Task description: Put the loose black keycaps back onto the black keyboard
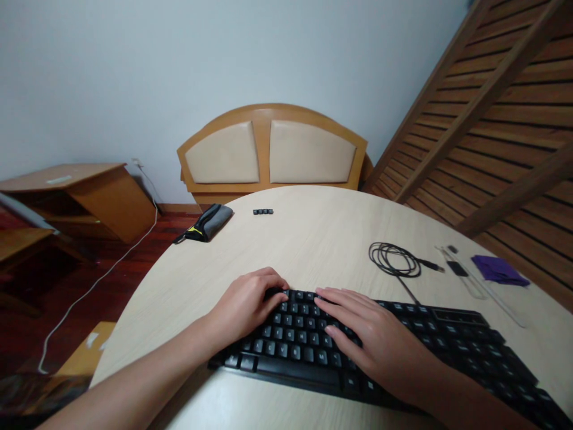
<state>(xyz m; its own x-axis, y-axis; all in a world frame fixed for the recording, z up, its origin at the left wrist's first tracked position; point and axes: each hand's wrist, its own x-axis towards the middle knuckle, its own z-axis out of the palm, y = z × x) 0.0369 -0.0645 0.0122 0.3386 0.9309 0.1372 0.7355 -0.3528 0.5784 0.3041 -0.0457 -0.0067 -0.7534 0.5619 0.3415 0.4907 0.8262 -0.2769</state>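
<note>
A black keyboard [298,367] lies at a slant on the light round table, its right end running toward the lower right. My left hand [246,304] is closed at its upper left part, thumb and forefinger bent together by the top row of keys. Whether a single key is pinched there I cannot tell. Across the middle keys rests my right hand [371,334], fingers stretched out and holding nothing. Several small black keycaps [262,211] stand in a short row farther back on the table.
Behind the keyboard lies its coiled black cable [394,261]. To the right are a folded purple cloth [499,269] and a thin wire tool with a black part [457,268]. A grey and black pouch [210,222] sits at the table's left edge [154,272].
</note>
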